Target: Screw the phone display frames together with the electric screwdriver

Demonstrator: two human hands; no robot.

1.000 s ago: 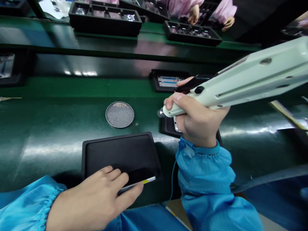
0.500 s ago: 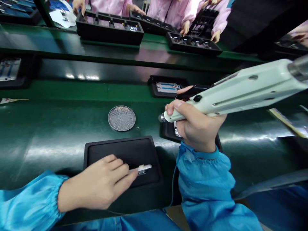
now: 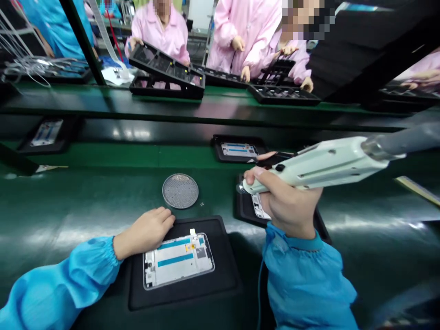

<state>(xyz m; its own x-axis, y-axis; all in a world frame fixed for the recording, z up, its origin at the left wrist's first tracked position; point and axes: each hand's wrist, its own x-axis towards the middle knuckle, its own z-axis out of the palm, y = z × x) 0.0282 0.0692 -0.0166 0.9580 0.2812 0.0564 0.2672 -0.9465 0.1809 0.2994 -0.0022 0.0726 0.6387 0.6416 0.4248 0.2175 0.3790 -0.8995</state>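
My right hand is closed round a pale green electric screwdriver, its tip pointing left and its grey cable end at the right. Below me a phone frame with blue strips, a yellow part and a small white tab lies flat on a black tray. My left hand is at the tray's upper left edge with its fingers curled together over the rim, beside the phone frame; its fingertips are partly hidden. A round perforated dish of tiny screws stands just beyond those fingers.
Another phone frame lies on a tray behind my right hand. Farther back are a tray with a frame and one at left. Small loose bits lie by the dish. People in pink handle black partitioned trays across the line.
My left hand has let go of the phone frame, which now lies flat on the tray, and moved to the tray's upper left edge. The view has tilted up. The screwdriver stays in my right hand.
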